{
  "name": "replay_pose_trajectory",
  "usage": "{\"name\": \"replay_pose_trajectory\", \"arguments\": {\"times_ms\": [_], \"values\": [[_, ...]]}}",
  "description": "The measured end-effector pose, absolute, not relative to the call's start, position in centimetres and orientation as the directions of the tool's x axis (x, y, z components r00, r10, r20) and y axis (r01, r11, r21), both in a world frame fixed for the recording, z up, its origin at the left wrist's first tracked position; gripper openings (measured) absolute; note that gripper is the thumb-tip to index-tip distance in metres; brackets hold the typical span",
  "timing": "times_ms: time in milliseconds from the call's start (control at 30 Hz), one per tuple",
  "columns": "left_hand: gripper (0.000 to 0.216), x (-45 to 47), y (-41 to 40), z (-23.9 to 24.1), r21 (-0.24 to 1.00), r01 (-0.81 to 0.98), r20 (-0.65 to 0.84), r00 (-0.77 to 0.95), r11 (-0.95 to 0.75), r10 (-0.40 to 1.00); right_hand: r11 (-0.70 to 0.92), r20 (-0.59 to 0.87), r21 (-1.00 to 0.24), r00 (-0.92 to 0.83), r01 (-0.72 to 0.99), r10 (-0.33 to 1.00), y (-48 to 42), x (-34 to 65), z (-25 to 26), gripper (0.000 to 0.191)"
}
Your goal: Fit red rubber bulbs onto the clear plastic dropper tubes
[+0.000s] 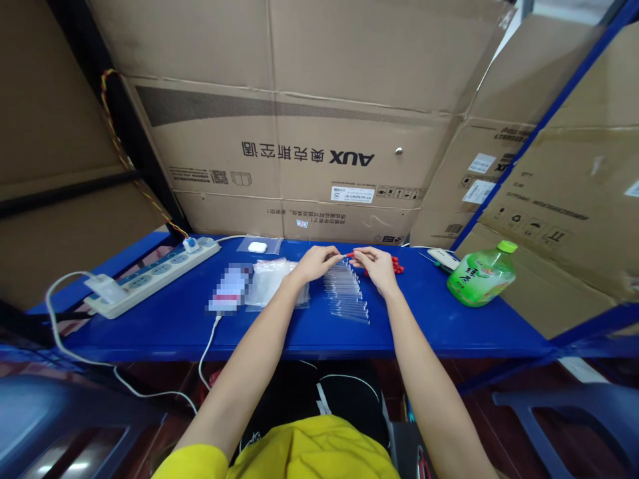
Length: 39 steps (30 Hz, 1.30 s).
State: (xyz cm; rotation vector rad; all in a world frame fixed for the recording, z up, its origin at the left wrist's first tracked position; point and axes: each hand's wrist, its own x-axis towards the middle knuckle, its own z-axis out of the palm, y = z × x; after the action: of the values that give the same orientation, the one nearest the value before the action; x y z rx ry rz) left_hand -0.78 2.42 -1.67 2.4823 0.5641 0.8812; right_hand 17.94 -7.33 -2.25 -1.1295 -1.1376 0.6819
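Above the far middle of the blue table my left hand (318,261) is closed, its fingertips pinching the end of a thin clear tube, mostly hidden. Close beside it my right hand (375,266) is closed on a small red cap (350,255), which meets the tube between the two hands. Below them lies a row of several thin clear tubes (344,289), side by side on the table. Several more red caps (397,265) sit in a pile just right of my right hand.
Clear plastic bags (267,285) and a phone (230,287) on a charging cable lie left. Behind them is a white earbud case (257,247). A power strip (160,273) runs along the left side; a green bottle (482,274) lies right. Cardboard (309,126) walls the back.
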Motion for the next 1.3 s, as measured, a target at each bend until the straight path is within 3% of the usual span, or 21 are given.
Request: {"name": "replay_pose_trajectory", "arguments": {"times_ms": [300, 467, 633, 767, 933, 1033, 1133, 1300], "values": [[0.016, 0.0, 2.5, -2.6, 0.414, 0.222, 0.434, 0.804, -0.883, 0.406, 0.143, 0.284, -0.941, 0.483, 0.308, 0.828, -14.9, 23.2, -4.5, 0.044], [0.017, 0.1, 2.1, -2.4, 0.398, 0.227, 0.405, 0.826, -0.889, 0.393, 0.081, 0.288, -0.904, 0.457, 0.420, 0.841, -17.7, 24.6, -5.5, 0.038], [0.019, -0.3, 1.7, -1.9, 0.401, 0.267, 0.375, 0.825, -0.876, 0.423, -0.008, 0.382, -0.689, 0.372, 0.724, 0.846, -18.3, 24.6, -6.1, 0.021], [0.019, -0.4, 1.2, -1.4, 0.396, 0.299, 0.369, 0.814, -0.868, 0.449, -0.067, 0.424, -0.506, 0.316, 0.860, 0.849, -17.6, 24.5, -6.6, 0.017], [0.021, -1.3, -2.5, -0.4, 0.417, 0.305, 0.394, 0.788, -0.856, 0.472, -0.102, 0.442, -0.448, 0.319, 0.888, 0.838, -16.9, 24.5, -7.1, 0.019], [0.024, -2.3, -6.9, -0.4, 0.443, 0.228, 0.395, 0.819, -0.867, 0.416, -0.105, 0.446, -0.444, 0.321, 0.890, 0.835, -16.8, 24.4, -7.0, 0.019], [0.021, -3.4, -10.6, -1.2, 0.380, 0.230, 0.362, 0.855, -0.896, 0.373, -0.096, 0.446, -0.430, 0.303, 0.898, 0.842, -16.7, 24.1, -6.7, 0.018], [0.015, -4.2, -12.0, -2.8, 0.291, 0.359, 0.337, 0.829, -0.887, 0.446, -0.031, 0.458, -0.465, 0.270, 0.885, 0.847, -16.6, 23.6, -6.1, 0.019]]}}
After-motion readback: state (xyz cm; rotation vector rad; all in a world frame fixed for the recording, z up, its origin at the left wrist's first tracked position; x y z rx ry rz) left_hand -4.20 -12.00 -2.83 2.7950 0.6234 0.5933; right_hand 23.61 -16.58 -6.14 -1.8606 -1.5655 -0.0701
